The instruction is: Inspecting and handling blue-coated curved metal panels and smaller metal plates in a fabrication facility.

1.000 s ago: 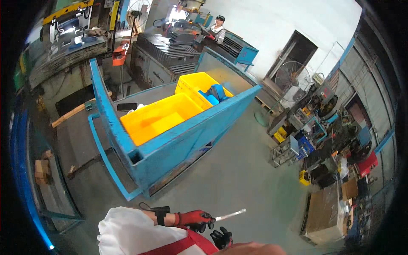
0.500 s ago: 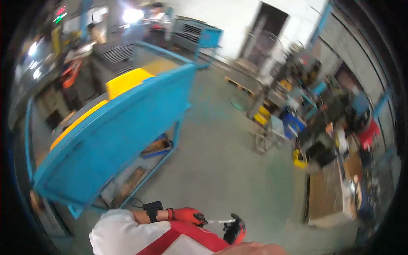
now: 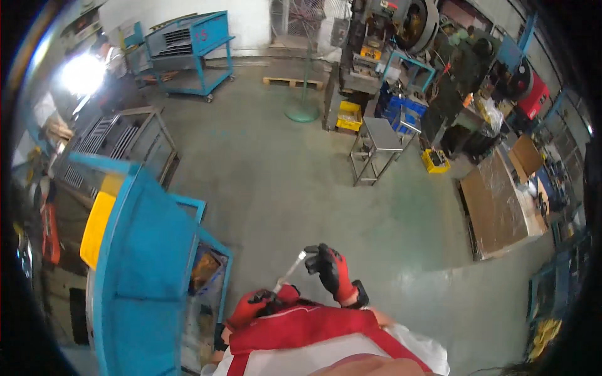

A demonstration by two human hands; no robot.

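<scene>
A thin, pale, slender rod (image 3: 290,271) slants up from my left hand (image 3: 258,306), whose gloved fingers are closed round its lower end. My right hand (image 3: 330,271) is raised beside the rod's upper tip. Its thumb and forefinger are bent and apart, close to that tip; whether they touch it I cannot make out. Both hands wear red gloves with black fingers and are in front of my red-and-white clothing. The exact kind of rod is too small to tell.
A blue metal cart (image 3: 147,250) with a yellow bin (image 3: 98,229) stands close on my left. Ahead are a small metal stool (image 3: 380,135) and a green fan stand (image 3: 303,115). A wrapped carton (image 3: 501,203) and machinery are on the right. Bright light glares at the far left.
My view has swung, so the blue cart now sits farther left. Both hands appear higher in view, and the rod has gone from nearly level to steeply slanted. My right fingers have spread near its tip.
</scene>
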